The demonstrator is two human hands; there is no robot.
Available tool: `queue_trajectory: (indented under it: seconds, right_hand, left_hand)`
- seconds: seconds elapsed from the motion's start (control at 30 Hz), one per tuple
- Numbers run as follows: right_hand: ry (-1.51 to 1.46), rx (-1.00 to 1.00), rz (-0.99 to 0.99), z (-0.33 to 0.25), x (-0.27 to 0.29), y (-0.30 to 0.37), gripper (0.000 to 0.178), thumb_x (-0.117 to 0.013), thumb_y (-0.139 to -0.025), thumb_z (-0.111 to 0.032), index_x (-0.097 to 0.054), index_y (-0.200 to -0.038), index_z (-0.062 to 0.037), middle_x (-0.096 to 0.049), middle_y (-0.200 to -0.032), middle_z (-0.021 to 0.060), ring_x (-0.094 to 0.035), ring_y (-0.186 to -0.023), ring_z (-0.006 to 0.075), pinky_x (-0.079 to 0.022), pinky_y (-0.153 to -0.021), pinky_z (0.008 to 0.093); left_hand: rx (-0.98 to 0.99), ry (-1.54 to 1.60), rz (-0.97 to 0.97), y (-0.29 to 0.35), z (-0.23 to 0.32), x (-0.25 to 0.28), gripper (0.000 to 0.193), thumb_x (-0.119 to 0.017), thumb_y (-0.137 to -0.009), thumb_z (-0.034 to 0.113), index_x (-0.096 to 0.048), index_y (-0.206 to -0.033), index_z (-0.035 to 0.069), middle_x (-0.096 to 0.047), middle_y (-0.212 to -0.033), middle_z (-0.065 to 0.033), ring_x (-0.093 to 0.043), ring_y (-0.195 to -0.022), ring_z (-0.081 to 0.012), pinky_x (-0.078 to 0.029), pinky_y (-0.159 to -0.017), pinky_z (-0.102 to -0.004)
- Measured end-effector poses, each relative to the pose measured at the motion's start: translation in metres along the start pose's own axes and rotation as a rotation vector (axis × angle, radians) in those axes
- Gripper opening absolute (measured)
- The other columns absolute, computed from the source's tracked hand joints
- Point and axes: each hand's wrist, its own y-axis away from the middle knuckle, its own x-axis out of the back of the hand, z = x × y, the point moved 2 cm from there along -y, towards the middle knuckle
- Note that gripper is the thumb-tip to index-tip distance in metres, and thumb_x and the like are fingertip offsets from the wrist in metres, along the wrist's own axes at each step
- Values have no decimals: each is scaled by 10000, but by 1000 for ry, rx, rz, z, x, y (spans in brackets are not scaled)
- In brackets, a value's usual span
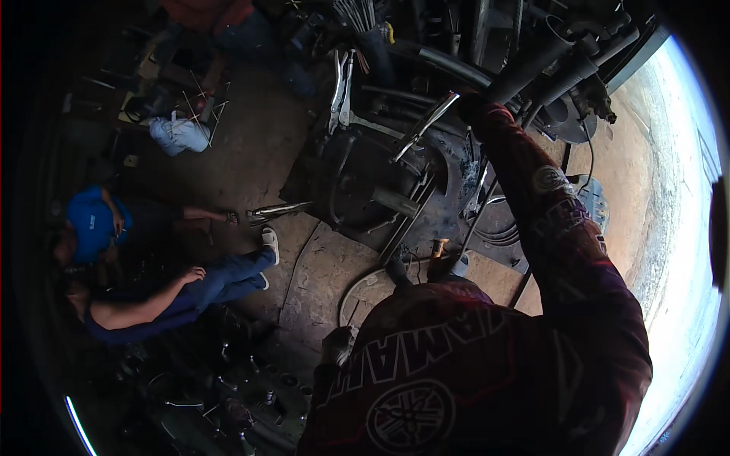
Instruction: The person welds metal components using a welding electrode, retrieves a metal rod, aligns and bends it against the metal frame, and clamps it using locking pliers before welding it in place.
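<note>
My right arm stretches forward to the dark metal worktable (304, 178). My right hand (473, 109) is dark and shadowed at the table's far right side, close to the upper end of a pair of silver locking pliers (426, 127); its fingers are hidden. A dark rounded metal frame (338, 182) lies on the table, with another silver locking clamp (342, 95) at its far left and a third pair of locking pliers (278, 209) at the left edge. By my left side hangs my left hand (338, 346), in shadow, its fingers hard to make out.
Metal tubes (532, 68) and a bundle of thin rods (357, 15) stand at the back. Two people (95, 220) (152, 304) sit at the left. Cables (353, 292) cross the floor. Dark metal parts (266, 395) lie at lower left; a white bag (179, 135) sits farther back.
</note>
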Motion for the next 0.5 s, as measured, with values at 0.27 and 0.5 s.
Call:
queue_trajectory:
  seconds: [0.27,0.5]
  right_hand:
    - [-68,67,43,-27,35,43,420,-557,-907,-403,-634,-1250,-172,-644,-1247,169,-617,-1158,345,-498,-974,455]
    - [-59,101,354,-6,48,115,357,-494,-982,-329,-653,-1140,-51,-687,-1067,193,-667,-957,374,-534,-826,449]
  left_hand:
    - [10,-20,-2,-5,-8,0,137,-652,-818,81,-663,-954,82,-676,-923,-114,-665,-872,-283,-552,-744,-389]
    - [1047,939,-241,-48,-10,27,277,-525,-987,170,-642,-1207,50,-665,-828,-56,-625,-681,-108,-529,-653,-292]
